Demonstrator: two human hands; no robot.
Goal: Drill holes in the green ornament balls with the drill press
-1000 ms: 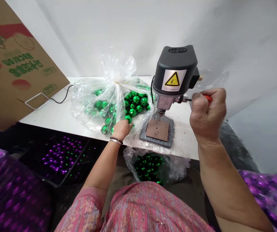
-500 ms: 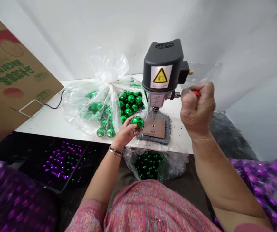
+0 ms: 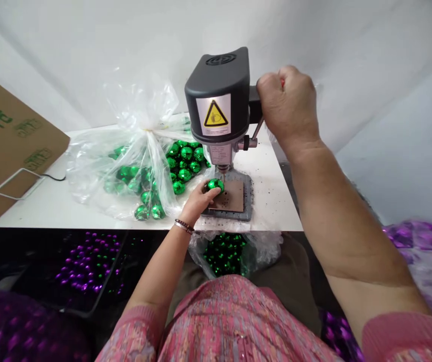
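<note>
A shiny green bauble (image 3: pixel 215 185) sits in my left hand (image 3: pixel 197 201), its top close under the drill bit of a small bench drill press (image 3: pixel 218 95). The bauble rests just above the brown drilling plate (image 3: pixel 232 196) on the drill's grey base. My right hand (image 3: pixel 287 106) is raised beside the drill head, closed around the feed handle (image 3: pixel 258 128), and its red grip is mostly hidden by my fingers. A knotted clear plastic bag (image 3: pixel 140 151) of green baubles lies to the left of the drill.
A second clear bag of green baubles (image 3: pixel 225 254) sits below the white table's (image 3: pixel 272 206) front edge. A black tray (image 3: pixel 88 264) holds several purple and green baubles at lower left. A cardboard box (image 3: pixel 8 146) stands at left, and purple-filled bags lie at both sides.
My left hand has brought the green bauble from beside the bag to beneath the drill bit. My right hand has risen with the feed handle. The view has shifted.
</note>
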